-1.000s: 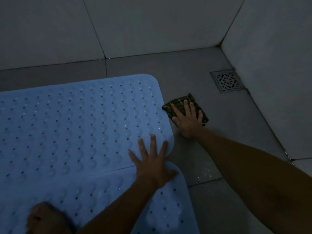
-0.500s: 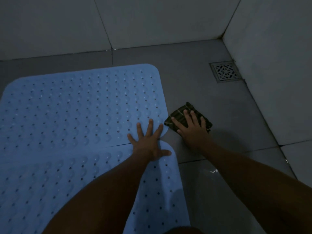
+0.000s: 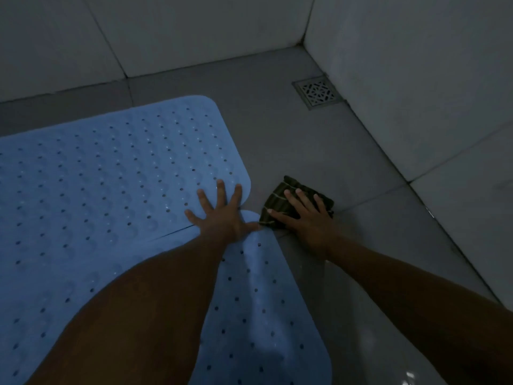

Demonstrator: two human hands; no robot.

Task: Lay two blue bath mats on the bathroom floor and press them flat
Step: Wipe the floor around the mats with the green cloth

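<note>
Two blue perforated bath mats lie side by side on the grey floor. The far mat (image 3: 111, 176) spreads across the left and centre; the near mat (image 3: 249, 301) runs toward the bottom edge, partly hidden under my left arm. My left hand (image 3: 219, 215) presses flat with spread fingers on the seam where their right corners meet. Just to the right, my right hand (image 3: 302, 215) rests with straight fingers on a dark folded cloth (image 3: 277, 198) lying on the floor beside the mats.
A square metal floor drain (image 3: 317, 93) sits in the far right corner. Tiled walls (image 3: 416, 79) close in behind and on the right. Wet glints show on the floor tile (image 3: 347, 151) near the bottom right.
The view has shifted left and back, so both hands sit lower right. My left hand slid a little toward the mats' right corners; my right hand stayed on the cloth.
</note>
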